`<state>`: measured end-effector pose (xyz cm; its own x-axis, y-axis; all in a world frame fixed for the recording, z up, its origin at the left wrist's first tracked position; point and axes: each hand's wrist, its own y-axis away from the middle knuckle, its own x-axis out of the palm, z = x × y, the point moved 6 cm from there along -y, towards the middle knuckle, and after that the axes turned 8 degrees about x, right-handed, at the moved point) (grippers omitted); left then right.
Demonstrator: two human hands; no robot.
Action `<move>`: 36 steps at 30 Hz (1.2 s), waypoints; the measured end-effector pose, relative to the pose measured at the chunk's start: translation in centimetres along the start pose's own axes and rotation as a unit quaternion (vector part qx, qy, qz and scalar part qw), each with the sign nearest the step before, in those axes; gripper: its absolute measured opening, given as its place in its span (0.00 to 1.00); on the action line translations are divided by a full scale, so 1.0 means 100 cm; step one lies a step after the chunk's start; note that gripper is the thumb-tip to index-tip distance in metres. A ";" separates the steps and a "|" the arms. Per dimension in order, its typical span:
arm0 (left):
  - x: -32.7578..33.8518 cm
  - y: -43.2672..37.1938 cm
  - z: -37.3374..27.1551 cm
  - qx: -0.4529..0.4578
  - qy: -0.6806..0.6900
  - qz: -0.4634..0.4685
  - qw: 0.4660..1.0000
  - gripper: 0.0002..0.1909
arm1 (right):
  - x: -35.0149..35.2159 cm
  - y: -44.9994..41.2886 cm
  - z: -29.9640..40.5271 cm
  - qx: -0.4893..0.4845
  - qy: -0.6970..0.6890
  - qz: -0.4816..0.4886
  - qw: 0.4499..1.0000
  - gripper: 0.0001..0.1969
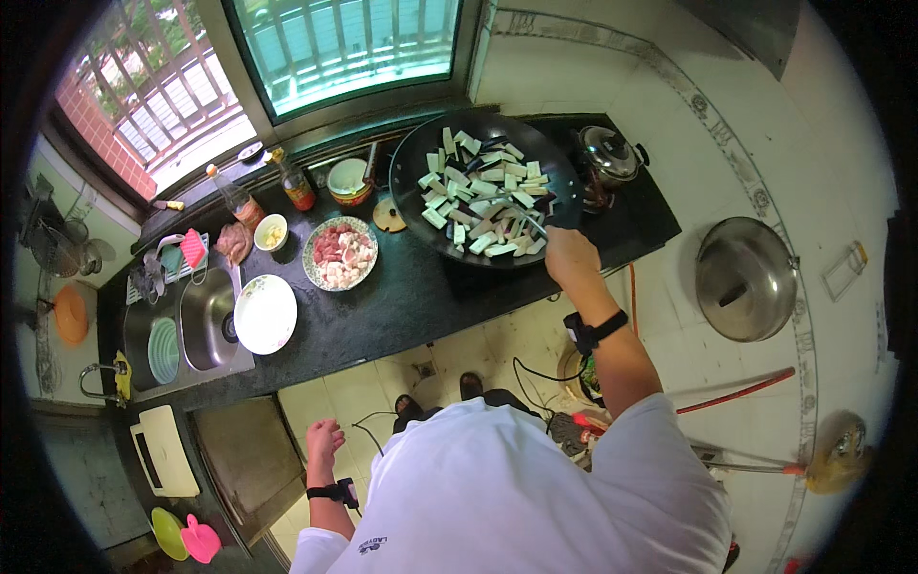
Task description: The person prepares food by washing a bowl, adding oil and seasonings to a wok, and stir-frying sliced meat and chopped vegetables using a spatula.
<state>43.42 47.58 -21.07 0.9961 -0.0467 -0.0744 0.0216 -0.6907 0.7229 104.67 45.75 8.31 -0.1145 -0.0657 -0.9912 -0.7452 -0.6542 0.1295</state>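
My right hand (572, 258) is closed around the handle of a metal spatula (527, 214), over the near rim of a large dark wok (412, 215). The spatula's head lies among the cut eggplant pieces (482, 188), which are pale with some dark purple skin, and is partly hidden by them. Low at my left side hangs my left hand (325, 438), its fingers curled and no object visible in it. A patterned plate of cut raw meat (340, 253) rests on the counter left of the wok.
A white plate (265, 314) sits beside the double sink (208, 316). Behind are a small bowl of chopped garlic (271, 233), sauce bottles (295, 183) and a bowl (348, 179). A lidded steel pot (608, 152) stands right of the wok. Cables hang near my wrists.
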 end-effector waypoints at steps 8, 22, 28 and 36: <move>-0.006 -0.006 0.011 0.005 -0.008 0.009 1.000 0.06 | 0.001 0.005 0.011 -0.003 0.039 0.037 0.999 0.11; -0.012 -0.016 0.019 0.009 0.009 0.016 1.000 0.07 | 0.003 0.009 0.019 -0.023 0.029 -0.010 0.999 0.12; -0.014 -0.014 0.015 0.001 -0.003 0.004 1.000 0.09 | -0.001 0.023 0.013 -0.058 0.024 0.020 0.998 0.12; -0.015 -0.009 0.011 -0.002 -0.004 0.011 1.000 0.10 | -0.016 0.049 0.002 -0.042 -0.033 0.054 0.997 0.12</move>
<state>41.83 47.47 -22.39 0.9957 -0.0664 -0.0640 0.0009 -0.6867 0.7269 101.06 42.81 10.52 -0.2362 -0.0922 -0.9673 -0.6690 -0.7066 0.2307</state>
